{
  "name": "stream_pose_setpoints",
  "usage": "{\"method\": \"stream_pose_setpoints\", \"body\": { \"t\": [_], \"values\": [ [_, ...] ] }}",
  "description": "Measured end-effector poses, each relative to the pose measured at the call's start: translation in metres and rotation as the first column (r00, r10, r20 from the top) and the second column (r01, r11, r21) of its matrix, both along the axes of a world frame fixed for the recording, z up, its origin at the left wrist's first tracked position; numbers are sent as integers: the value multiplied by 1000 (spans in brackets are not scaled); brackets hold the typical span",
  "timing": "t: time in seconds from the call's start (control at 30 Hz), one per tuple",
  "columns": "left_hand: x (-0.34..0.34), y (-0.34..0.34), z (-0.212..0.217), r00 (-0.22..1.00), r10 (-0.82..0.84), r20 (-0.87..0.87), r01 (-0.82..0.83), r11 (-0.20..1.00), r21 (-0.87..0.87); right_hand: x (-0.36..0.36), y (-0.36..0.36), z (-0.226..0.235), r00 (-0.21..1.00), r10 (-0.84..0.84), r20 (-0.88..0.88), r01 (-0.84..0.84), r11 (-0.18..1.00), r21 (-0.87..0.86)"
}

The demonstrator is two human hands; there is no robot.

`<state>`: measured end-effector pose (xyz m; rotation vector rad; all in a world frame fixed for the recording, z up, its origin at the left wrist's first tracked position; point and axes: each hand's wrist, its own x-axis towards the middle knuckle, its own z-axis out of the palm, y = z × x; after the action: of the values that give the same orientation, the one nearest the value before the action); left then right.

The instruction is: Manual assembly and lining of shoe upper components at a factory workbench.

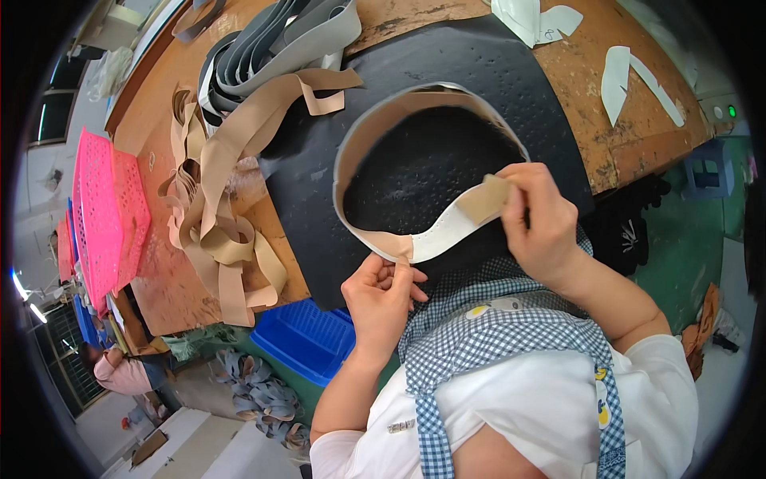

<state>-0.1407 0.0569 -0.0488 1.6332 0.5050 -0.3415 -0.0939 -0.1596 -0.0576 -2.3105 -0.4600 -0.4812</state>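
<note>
Hands [381,302] [545,219] apart, fingertips [403,269] on curved band [448,232]

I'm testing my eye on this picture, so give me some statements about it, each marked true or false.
1. The left hand and right hand both touch the looped strip. True.
2. The pink basket is right of the black sheet. False: the pink basket is left of it.
3. Tan strips lie partly over the black sheet. True.
4. The blue tray sits on the black sheet. False: the blue tray is off the table.
5. White cut pieces lie on the table. True.
</note>
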Motion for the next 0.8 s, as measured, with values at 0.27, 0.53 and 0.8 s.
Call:
{"method": "stream_pose_setpoints", "body": {
  "t": [0.27,0.53,0.8],
  "values": [
    [22,-24,57,461,-778,426,-33,465,885,-18,-8,-12,997,65,34,-65,998,15],
    [46,-41,21,242,-961,137,440,234,867,-18,-24,-13,997,-62,-41,67,989,132],
    [55,-51,25,329,-944,24,502,196,842,4,-50,-10,894,-118,-432,424,531,734]
  ]
}}
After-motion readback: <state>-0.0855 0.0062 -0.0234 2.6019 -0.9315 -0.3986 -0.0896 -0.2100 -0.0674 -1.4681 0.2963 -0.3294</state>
